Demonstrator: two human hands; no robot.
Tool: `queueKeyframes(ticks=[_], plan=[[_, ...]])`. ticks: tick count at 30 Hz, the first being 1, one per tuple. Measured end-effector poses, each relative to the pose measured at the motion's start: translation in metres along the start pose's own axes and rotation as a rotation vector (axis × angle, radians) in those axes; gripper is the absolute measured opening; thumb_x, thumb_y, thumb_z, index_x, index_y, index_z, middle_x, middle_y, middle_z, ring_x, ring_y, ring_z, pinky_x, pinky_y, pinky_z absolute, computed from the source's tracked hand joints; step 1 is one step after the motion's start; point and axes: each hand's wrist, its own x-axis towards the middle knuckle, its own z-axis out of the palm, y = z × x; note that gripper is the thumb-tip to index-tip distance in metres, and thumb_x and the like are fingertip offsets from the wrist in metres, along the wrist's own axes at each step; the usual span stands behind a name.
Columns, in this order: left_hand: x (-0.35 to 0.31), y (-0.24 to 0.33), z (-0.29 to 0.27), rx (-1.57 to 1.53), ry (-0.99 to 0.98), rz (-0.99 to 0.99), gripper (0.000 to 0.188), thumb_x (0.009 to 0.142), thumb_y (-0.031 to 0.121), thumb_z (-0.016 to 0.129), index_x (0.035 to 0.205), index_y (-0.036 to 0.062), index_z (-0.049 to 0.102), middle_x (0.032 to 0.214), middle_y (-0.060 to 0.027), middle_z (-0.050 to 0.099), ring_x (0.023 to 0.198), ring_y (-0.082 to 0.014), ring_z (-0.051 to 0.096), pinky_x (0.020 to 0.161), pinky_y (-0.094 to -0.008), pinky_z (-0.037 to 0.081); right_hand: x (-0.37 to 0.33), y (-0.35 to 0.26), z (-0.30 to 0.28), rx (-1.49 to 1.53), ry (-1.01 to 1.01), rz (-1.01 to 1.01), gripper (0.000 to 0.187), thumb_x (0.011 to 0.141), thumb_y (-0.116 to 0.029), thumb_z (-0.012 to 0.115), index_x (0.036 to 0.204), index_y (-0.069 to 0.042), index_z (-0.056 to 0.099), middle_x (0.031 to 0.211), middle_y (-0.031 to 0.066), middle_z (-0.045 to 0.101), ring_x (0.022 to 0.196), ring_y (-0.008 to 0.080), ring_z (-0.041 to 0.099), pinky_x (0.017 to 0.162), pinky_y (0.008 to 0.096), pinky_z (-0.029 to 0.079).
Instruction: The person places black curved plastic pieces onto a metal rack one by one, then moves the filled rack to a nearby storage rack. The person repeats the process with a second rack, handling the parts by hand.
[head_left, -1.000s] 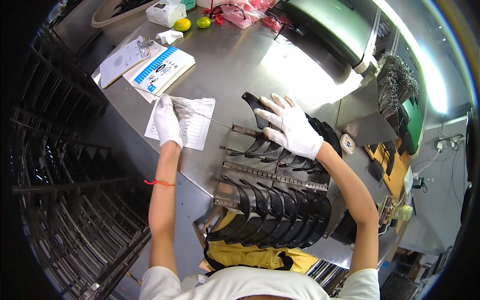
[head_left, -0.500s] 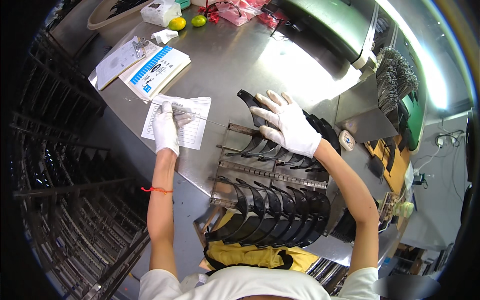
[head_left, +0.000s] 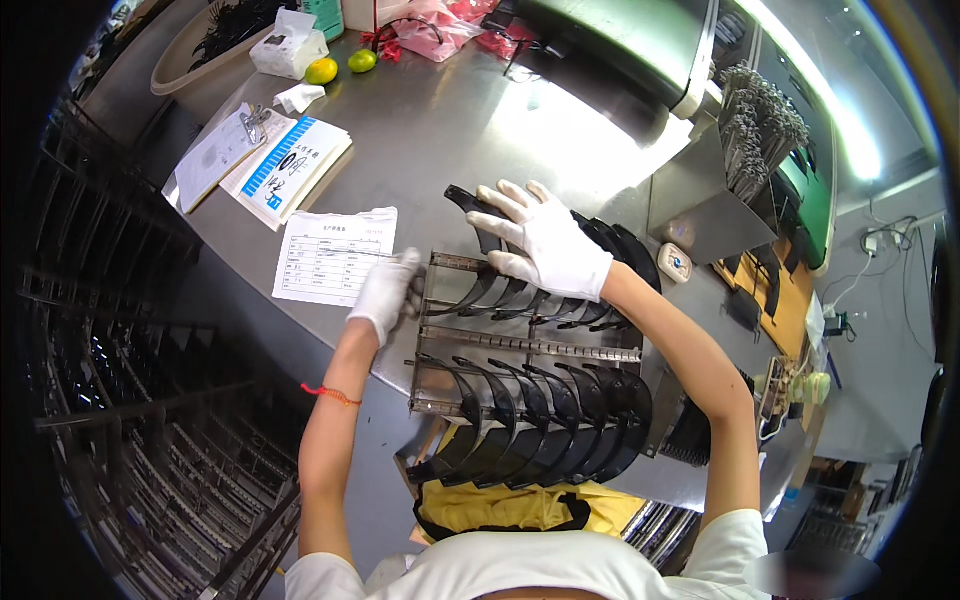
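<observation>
A metal rack [head_left: 585, 352] with slotted bars lies on the steel table, holding two rows of curved, glossy black pieces [head_left: 540, 410]. My right hand [head_left: 550, 245], in a white glove, rests over the far row with its fingers spread, touching the leftmost pieces. Next to the rack's far left corner is my gloved left hand [head_left: 385, 295], its fingers pressed together. A thin metal rod [head_left: 350, 252] runs to its fingertips across a printed form [head_left: 325, 285]; the rod is faint against the paper, and the grip is partly hidden.
Left of the form lie a booklet [head_left: 295, 170] and a clipboard [head_left: 215, 160]. Two small fruits [head_left: 321, 71] and a tissue pack [head_left: 288, 45] stand at the back. To the right are a bin of metal wires [head_left: 710, 195] and a small white container [head_left: 675, 263]. Dark racks [head_left: 150, 440] fill the lower left.
My left hand has moved right and nearer to me, off the form to the rack's left end, along with the rod. My right hand keeps its spread pose over the black pieces.
</observation>
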Motion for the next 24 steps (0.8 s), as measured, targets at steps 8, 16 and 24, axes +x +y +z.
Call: queueKeyframes(ticks=[8, 16, 24], plan=[[0.011, -0.001, -0.041, -0.349, 0.349, 0.105, 0.027, 0.102, 0.031, 0.048, 0.087, 0.0097, 0.057, 0.062, 0.0, 0.053, 0.046, -0.0069, 0.046, 0.04, -0.0219, 0.033, -0.004, 0.002, 0.002, -0.067, 0.055, -0.022, 0.054, 0.092, -0.041, 0.056, 0.138, -0.011, 0.055, 0.146, 0.0161, 0.047, 0.132, 0.0347, 0.043, 0.109, 0.0504, 0.033], [0.018, -0.007, -0.046, -0.269, 0.215, 0.019, 0.036, 0.104, 0.035, 0.046, 0.086, 0.0074, 0.06, 0.067, -0.0042, 0.061, 0.049, -0.0106, 0.052, 0.042, -0.0223, 0.036, -0.003, 0.0, 0.004, -0.061, 0.031, -0.008, 0.053, 0.092, -0.04, 0.056, 0.137, -0.012, 0.055, 0.147, 0.0157, 0.046, 0.134, 0.0357, 0.042, 0.111, 0.0517, 0.032], [0.006, -0.009, -0.026, -0.172, 0.087, -0.023, 0.035, 0.102, 0.039, 0.05, 0.092, 0.0066, 0.061, 0.071, -0.0022, 0.058, 0.052, -0.012, 0.051, 0.044, -0.0239, 0.038, -0.003, 0.001, 0.004, -0.044, 0.024, -0.007, 0.051, 0.093, -0.039, 0.056, 0.137, -0.013, 0.055, 0.147, 0.0153, 0.044, 0.135, 0.0362, 0.04, 0.112, 0.0531, 0.031]])
